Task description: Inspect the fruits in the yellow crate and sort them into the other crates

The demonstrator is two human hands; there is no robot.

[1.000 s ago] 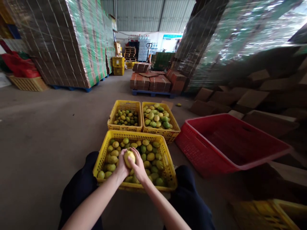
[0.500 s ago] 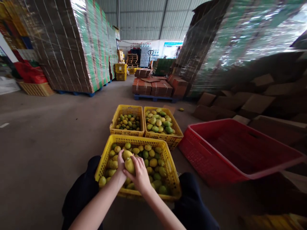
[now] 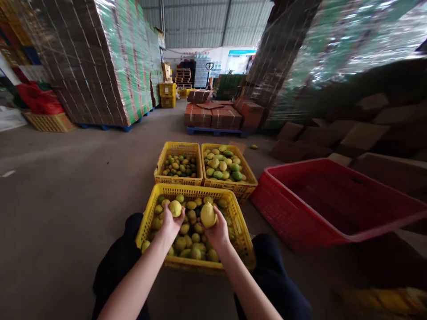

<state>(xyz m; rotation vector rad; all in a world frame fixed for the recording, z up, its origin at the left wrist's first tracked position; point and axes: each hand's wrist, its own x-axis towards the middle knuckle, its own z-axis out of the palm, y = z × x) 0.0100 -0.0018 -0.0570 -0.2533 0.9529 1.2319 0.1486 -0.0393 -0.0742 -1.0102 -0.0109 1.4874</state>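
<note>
My left hand (image 3: 172,220) is closed around a yellow lemon (image 3: 175,208). A larger, pear-shaped yellow lemon (image 3: 208,215) with its stem end up sits in my right hand (image 3: 217,231). Both hands are apart, held over the near yellow crate (image 3: 196,190), where many green and yellow lemons (image 3: 187,242) lie. Behind it stand two more yellow crates: the back left crate (image 3: 160,162) holds smaller fruit, and the back right crate (image 3: 251,175) holds larger fruit piled higher.
A big red crate (image 3: 283,209) stands on the right beside flattened cardboard (image 3: 353,133). Farther off are a blue pallet (image 3: 216,131) of brown cartons and tall wrapped carton stacks (image 3: 130,66) on both sides. One loose fruit (image 3: 254,146) lies on the floor.
My hands have moved apart, each with a lemon. The right one has gone right with the pear-shaped lemon, away from the left one. The view has shifted slightly.
</note>
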